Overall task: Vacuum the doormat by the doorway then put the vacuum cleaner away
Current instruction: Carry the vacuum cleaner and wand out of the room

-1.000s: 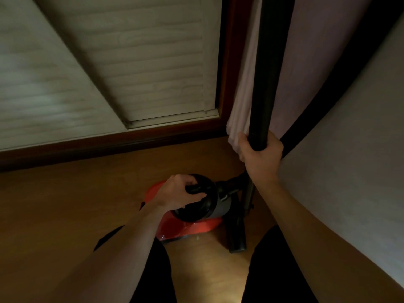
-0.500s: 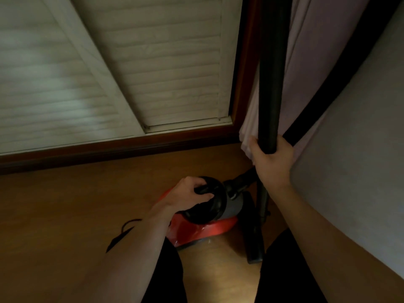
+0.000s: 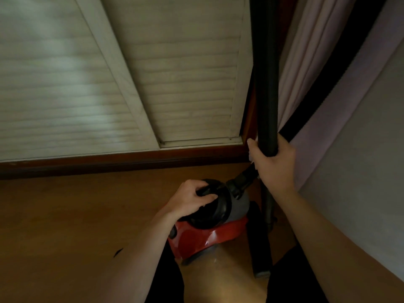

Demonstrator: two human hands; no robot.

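The left hand (image 3: 192, 200) curls over the black carry handle on top of the vacuum cleaner (image 3: 209, 235). This is a glossy red canister with a rounded black and grey top. It sits on the wooden floor (image 3: 65, 215), in the corner where the floor's far edge meets its right edge. The right hand (image 3: 273, 162), higher and apart from the left, is wrapped around the black wand (image 3: 265, 84), a smooth rigid tube standing almost upright just right of the canister.

Open floor stretches to the left of the canister. To the right there is only a narrow strip before the pale wall (image 3: 360, 149). A dark wooden sill (image 3: 109, 162) runs along the far edge beneath pale louvred doors (image 3: 185, 84).

The wand's top is cut off by the frame. Its lower end, a dark nozzle (image 3: 261, 259), is hard to make out in shadow. A short black hose (image 3: 242, 182) leaves the canister and disappears behind the right hand. A lilac curtain (image 3: 306, 62) hangs in folds behind the wand.
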